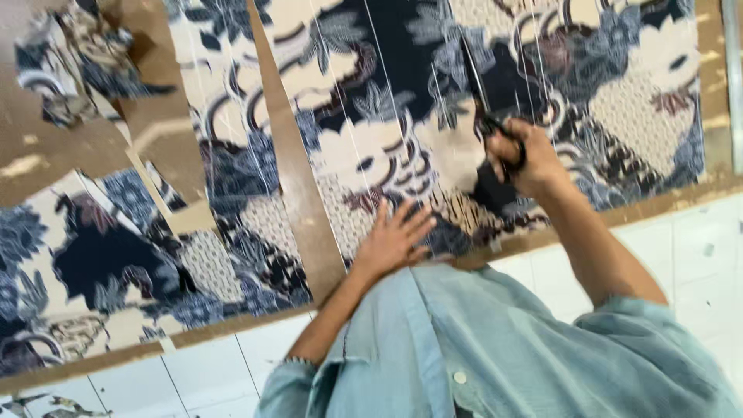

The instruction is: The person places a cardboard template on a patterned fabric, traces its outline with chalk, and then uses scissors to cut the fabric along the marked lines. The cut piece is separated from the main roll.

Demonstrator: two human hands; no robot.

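Observation:
A large patterned fabric (402, 101) in navy, cream and grey-blue lies flat on a brown cutting table (298, 186), marked with thin white chalk lines. My left hand (392, 238) presses flat on the fabric near the table's front edge, fingers spread. My right hand (520, 159) grips black-handled scissors (489, 116), whose blades point away along one chalk line in the fabric. My light blue shirt (495, 348) fills the lower middle of the view.
Cut strips of the same fabric (232, 147) lie to the left, with another piece (85, 263) at the lower left and scraps (77, 54) at the upper left. White floor tiles (689, 255) show below the table edge. A metal rail (733, 77) runs at the right.

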